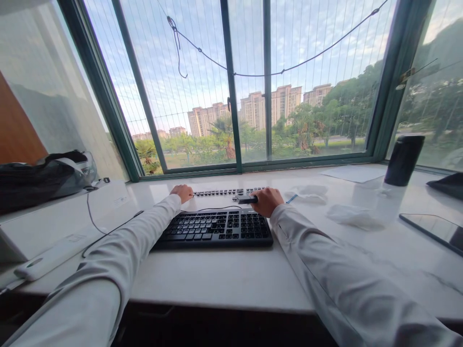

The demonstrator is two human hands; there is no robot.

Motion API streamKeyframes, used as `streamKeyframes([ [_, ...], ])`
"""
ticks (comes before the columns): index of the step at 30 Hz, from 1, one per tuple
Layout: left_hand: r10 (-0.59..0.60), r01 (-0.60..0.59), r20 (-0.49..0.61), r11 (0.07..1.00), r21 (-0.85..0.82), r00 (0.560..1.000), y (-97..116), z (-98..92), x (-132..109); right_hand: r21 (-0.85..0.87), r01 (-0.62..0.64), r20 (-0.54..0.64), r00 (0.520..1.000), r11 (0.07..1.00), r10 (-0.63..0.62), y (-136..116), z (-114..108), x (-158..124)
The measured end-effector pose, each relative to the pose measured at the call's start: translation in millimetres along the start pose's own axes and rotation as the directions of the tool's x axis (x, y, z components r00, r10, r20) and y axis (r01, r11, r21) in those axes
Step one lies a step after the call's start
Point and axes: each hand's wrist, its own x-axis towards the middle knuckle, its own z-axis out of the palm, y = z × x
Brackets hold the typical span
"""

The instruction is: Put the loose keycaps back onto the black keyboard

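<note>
- Keyboard (pixel 217 230) lies flat on the white table (pixel 217 279), between the two sleeved forearms.
- Keycaps (pixel 217 193), small and dark, stand in rows behind it, toward the window (pixel 249 82).
- Right hand (pixel 268 200) is closed around a dark tool (pixel 248 199), which points left, above the gap between keyboard and keycaps.
- Left hand (pixel 183 193) is at the left end of the keycaps, fingers curled; its fingertips are too small to make out, so I cannot tell whether it grips anything.
- Clear plastic (pixel 356 218) lies crumpled right of the keyboard, with a tablet (pixel 436 230) farther right.
- Black bottle (pixel 404 161) stands upright near the window, beside some paper (pixel 354 172).
- White box (pixel 68 212) sits on the left, a power strip (pixel 50 258) in front of it.
</note>
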Motion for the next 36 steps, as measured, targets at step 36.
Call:
streamKeyframes([
  [36, -0.114, 0.122, -0.091, 0.988, 0.093, 0.989, -22, -15.5, -10, 0.011, -0.002, -0.016, 1.0, 1.0, 0.002, 1, -2, -1],
])
